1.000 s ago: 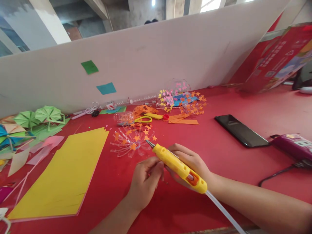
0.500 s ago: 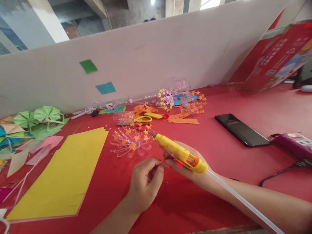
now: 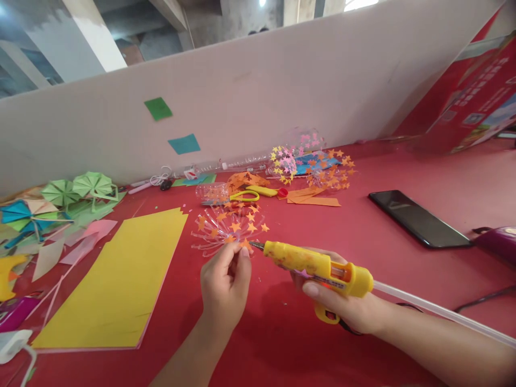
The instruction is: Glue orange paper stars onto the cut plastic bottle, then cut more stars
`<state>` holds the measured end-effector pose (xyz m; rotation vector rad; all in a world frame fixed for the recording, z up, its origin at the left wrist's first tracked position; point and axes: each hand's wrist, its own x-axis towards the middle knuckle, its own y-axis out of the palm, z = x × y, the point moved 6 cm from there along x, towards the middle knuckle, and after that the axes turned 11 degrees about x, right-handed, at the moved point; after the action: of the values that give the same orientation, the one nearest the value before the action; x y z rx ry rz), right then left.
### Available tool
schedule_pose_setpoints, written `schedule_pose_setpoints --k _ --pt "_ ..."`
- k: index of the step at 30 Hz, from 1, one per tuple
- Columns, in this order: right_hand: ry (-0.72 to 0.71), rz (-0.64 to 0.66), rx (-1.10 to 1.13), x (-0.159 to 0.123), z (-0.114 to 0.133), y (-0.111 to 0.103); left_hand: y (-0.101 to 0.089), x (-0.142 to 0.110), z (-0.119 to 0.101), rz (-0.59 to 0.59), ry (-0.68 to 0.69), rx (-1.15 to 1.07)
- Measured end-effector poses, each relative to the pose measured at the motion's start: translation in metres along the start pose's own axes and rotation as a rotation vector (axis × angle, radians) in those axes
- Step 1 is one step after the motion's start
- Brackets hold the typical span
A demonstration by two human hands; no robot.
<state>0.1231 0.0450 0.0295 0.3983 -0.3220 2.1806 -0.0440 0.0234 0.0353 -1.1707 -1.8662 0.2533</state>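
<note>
Yellow glue gun, one, gripped in the right hand above a red tabletop, its nozzle at the single orange star pinched by the left hand. Two paper squares, green and blue, mark the white partition; lettering on one red box is unreadable. Concrete room behind.

Glue stick cut off, red box cropped

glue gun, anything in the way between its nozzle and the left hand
Only an orange star shows there, right at the fingertips; whether pinched or behind them, I cannot tell. Nothing else visible stands between the nozzle and the left hand.
</note>
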Motion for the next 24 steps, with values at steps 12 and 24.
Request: schedule_pose_setpoints --k 12,24 --pt "-0.117 -0.053 -0.196 -0.002 0.003 -0.002 0.003 -0.002 0.003 0.040 -0.019 0.009" --pt "-0.046 -0.076 -0.141 0.000 -0.002 -0.002 0.011 -0.005 0.006 0.158 -0.390 -0.415"
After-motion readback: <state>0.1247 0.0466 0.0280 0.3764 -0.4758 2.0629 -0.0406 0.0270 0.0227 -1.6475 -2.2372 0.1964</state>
